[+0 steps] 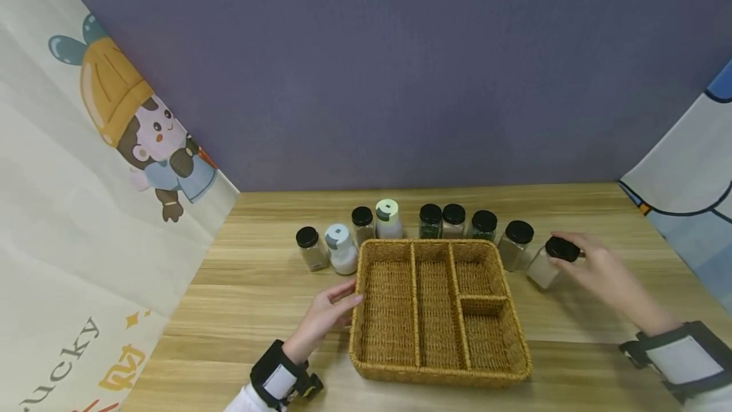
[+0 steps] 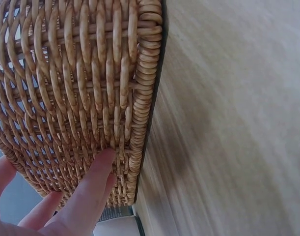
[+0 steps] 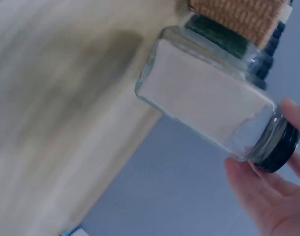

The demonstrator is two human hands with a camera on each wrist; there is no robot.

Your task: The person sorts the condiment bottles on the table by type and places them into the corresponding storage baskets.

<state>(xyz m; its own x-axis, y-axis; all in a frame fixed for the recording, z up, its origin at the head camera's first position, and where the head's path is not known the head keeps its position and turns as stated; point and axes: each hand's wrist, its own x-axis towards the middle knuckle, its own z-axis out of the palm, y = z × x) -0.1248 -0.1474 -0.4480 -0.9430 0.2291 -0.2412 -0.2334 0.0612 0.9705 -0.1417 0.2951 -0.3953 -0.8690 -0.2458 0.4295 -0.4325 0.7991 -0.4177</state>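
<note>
A blue-grey wall (image 1: 400, 81) stands behind a wood-grain table (image 1: 229, 291). On the table sits the woven basket (image 1: 440, 375), divided into two long compartments and, at the right, two short ones.

The left hand (image 1: 323, 316) extends up and rightward from the near edge, a black wrist unit (image 1: 264, 361) strapped behind it. Its fingers (image 2: 86, 194) are spread, nearly straight, and contact the outer left wall of the basket; they do not grip.

The right hand (image 1: 600, 275) extends inward from the lower right, palm to the right of the lid. Its fingers pinch the black lid (image 1: 563, 248) of the pale-powder jar (image 1: 542, 269), thumb on the near side, forefinger on the far side. This jar is right of the basket, well apart from the left hand; whether its base touches the table cannot be told.

Six other black-lidded jars (image 1: 515, 250), a white-topped shaker (image 1: 343, 259) and a pale yellow-topped bottle (image 1: 390, 227) stand along the basket's far side and corners.
</note>
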